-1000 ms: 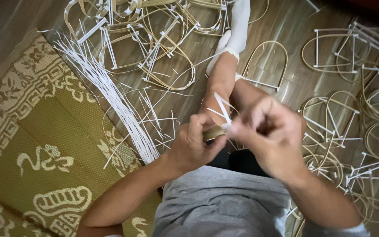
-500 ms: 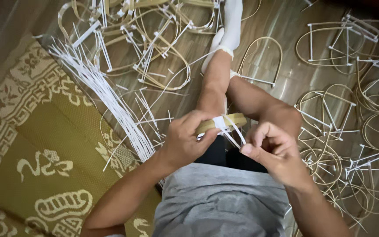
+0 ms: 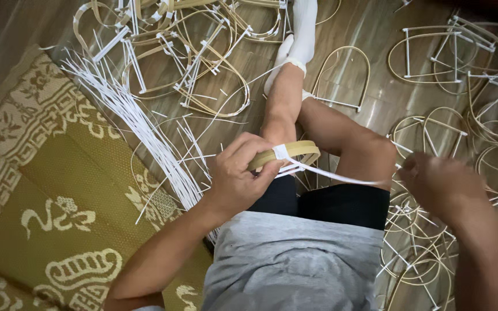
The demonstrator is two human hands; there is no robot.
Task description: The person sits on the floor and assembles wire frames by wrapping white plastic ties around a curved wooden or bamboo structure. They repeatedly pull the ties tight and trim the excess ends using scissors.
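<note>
A patterned green mat [image 3: 59, 196] lies left of a bundle of white strips [image 3: 139, 126]. Right of the bundle, the left hand [image 3: 238, 178] closes around a bent bamboo strip [image 3: 295, 151]. Farther right, the right hand [image 3: 442, 184] pinches a taut white binding strip [image 3: 341, 174].

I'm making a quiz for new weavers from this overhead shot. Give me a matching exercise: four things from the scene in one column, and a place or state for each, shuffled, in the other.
Things:
1. bamboo hoop
2. white strip
3. bundle of white strips
4. patterned mat

Places or states:
A. lying loose on the wooden floor, beside the mat
B. pulled taut toward the right hand
C. spread at the left of the picture, green with pale figures
D. gripped in the left hand, with a white wrap around it

Pairs: 1-D, 2-B, 3-A, 4-C
</note>
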